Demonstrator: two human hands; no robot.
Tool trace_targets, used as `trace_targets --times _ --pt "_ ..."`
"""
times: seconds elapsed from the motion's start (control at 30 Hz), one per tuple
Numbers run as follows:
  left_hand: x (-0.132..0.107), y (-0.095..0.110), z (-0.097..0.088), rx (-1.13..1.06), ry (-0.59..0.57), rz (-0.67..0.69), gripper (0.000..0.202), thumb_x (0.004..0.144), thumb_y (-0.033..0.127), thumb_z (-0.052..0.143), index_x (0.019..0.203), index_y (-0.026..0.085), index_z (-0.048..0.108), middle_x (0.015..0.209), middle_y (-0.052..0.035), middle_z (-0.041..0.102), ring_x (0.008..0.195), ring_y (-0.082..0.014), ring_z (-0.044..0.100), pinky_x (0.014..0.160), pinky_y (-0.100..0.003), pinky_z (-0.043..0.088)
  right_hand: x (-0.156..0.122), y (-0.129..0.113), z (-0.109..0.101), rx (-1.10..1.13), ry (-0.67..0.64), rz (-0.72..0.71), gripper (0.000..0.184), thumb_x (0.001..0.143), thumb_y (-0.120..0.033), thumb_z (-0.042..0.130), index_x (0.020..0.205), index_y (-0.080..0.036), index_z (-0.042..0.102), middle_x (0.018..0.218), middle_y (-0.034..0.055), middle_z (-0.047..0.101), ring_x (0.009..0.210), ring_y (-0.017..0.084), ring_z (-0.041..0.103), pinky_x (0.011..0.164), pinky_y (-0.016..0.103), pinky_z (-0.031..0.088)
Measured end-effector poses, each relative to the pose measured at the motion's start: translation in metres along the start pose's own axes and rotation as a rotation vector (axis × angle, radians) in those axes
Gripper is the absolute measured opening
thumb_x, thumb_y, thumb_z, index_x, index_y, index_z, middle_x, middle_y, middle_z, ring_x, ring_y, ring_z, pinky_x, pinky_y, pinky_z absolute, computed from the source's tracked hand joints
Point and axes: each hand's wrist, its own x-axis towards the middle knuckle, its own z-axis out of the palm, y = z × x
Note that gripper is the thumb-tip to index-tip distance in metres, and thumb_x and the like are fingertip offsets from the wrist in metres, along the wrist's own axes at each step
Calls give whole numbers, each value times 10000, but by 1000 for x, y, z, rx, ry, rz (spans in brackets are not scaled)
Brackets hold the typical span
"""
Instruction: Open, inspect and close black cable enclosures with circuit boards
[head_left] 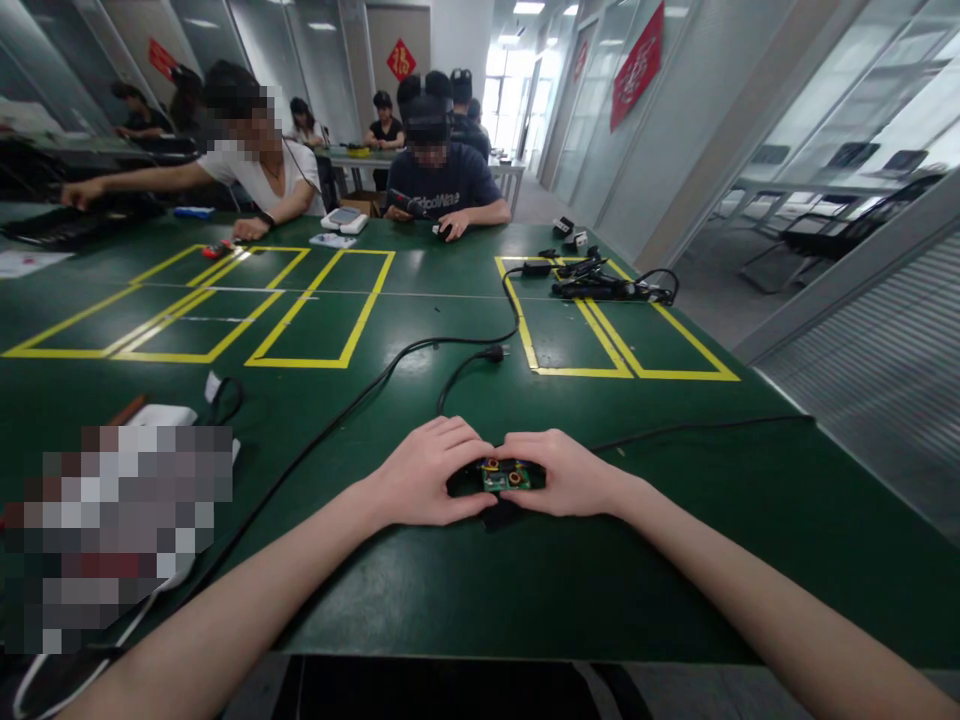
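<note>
A small green circuit board [495,482] with copper-coloured coils is between my two hands, just above the green table. My left hand [427,475] curls round its left side, fingertips at the far edge and thumb at the near edge. From the right, my right hand [570,475] pinches the board between thumb and fingers. A flat dark piece [501,516] shows under the board; whether they are joined I cannot tell. Beyond my left hand lies a black cord with a plug [495,353].
A long black cable [390,370] crosses the green table [637,590]. Yellow tape [300,362] marks rectangles on it. At the far right lies a heap of black parts [600,280]. Blurred-out items [127,520] sit at left. Two people [259,165] work across the table.
</note>
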Motion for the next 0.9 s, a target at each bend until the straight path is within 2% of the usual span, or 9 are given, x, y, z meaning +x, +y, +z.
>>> trace_targets --times 0.1,0.27,0.47,0.6,0.77,0.9 --pt "-1 2 1 -37 1 15 378 922 439 712 1175 166 644 983 -80 734 914 -228 691 859 -356 559 -1 -5 1 -64 18 -56 238 904 -258 687 1119 -157 706 855 30 693 708 153 654 622 254 430" --pt "-1 2 1 16 -61 -40 517 883 490 755 1267 173 616 1010 -84 721 926 -244 682 835 -359 564 -4 0 -1 -149 145 -156 271 1005 -383 590 1105 -152 688 869 47 706 709 151 660 605 260 417" --pt "-2 -4 1 108 -81 -116 777 832 591 778 1445 174 545 1233 -144 708 1172 -323 628 994 -480 552 1 -1 0 -236 259 -213 304 1034 -422 559 1095 -155 692 965 99 716 837 189 674 717 296 514" --pt "-2 -6 2 99 -103 -134 836 840 605 772 1507 185 496 1410 -158 648 1305 -346 562 1082 -538 516 5 1 2 -286 296 -231 339 1020 -430 592 1135 -131 703 988 121 715 850 221 641 747 352 537" --pt "-2 -6 0 77 -73 -129 789 874 603 737 1518 220 491 1457 -151 608 1341 -341 545 1128 -544 495 4 5 0 -304 317 -211 377 1001 -455 614 1194 -140 692 1069 145 701 917 242 644 813 398 543" --pt "-3 -6 0 79 -37 -130 568 934 462 684 1431 215 560 1344 -138 639 1222 -300 610 1031 -481 572 1 7 -8 -279 273 -236 405 959 -504 654 1167 -157 676 1089 141 687 934 243 649 814 386 531"
